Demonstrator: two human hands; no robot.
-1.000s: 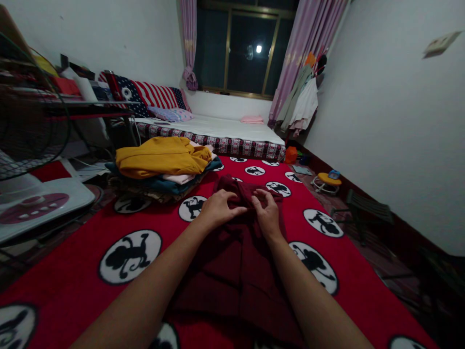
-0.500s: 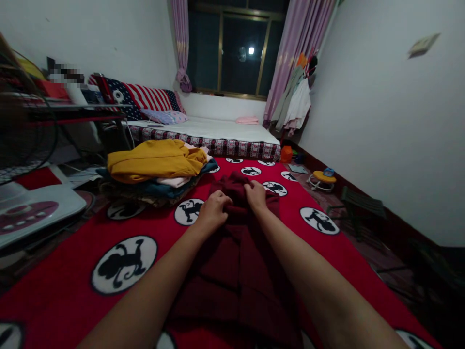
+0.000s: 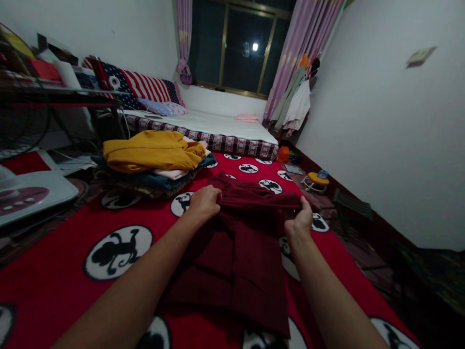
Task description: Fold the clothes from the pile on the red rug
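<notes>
A dark red garment (image 3: 250, 261) lies on the red blanket (image 3: 65, 261) with white circles and black monkey figures. Its far end is lifted and stretched sideways between my hands. My left hand (image 3: 206, 201) is closed on the left side of this raised edge. On the right, my right hand (image 3: 301, 220) grips the other end of the edge, thumb on top. The lower part of the garment lies fairly flat towards me, with a seam down its middle. Which kind of garment it is, I cannot tell.
Left of the garment sits a pile of clothes with a mustard-yellow garment (image 3: 152, 150) on top. A bed (image 3: 210, 124) stands under the window. At far left is a cluttered table (image 3: 65, 97); along the right wall are a small yellow stool (image 3: 317, 179) and a dark folding stool (image 3: 351, 207).
My right hand has moved right, pulling the garment's far edge out wide and taut. My left hand has shifted slightly left and still grips the cloth.
</notes>
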